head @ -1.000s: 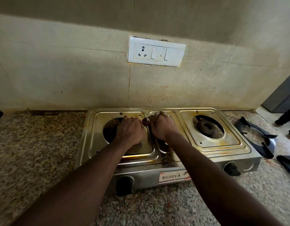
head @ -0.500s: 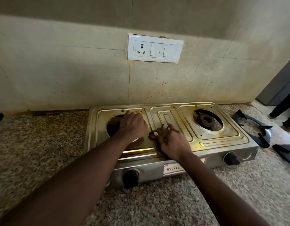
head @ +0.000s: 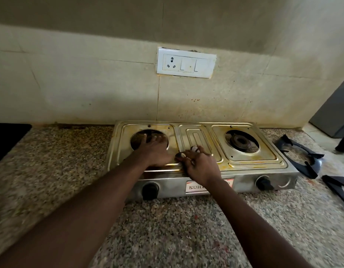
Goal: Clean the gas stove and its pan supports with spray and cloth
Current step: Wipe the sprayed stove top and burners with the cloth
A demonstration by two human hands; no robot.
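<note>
stove lies crosswise on the desk. left hand rests flat, released, over its left burner hole; right hand curls on the centre strip, grasp unclear. pan supports lie rightward, nearer it.

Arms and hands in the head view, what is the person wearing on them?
The left forearm and right forearm are bare: no sleeves, gloves, watch or bracelet in view. The left hand carries nothing worn. At the fingertips of the right hand are two small rounded pale-and-dark spots, too blurred to tell rings from nails.
</note>
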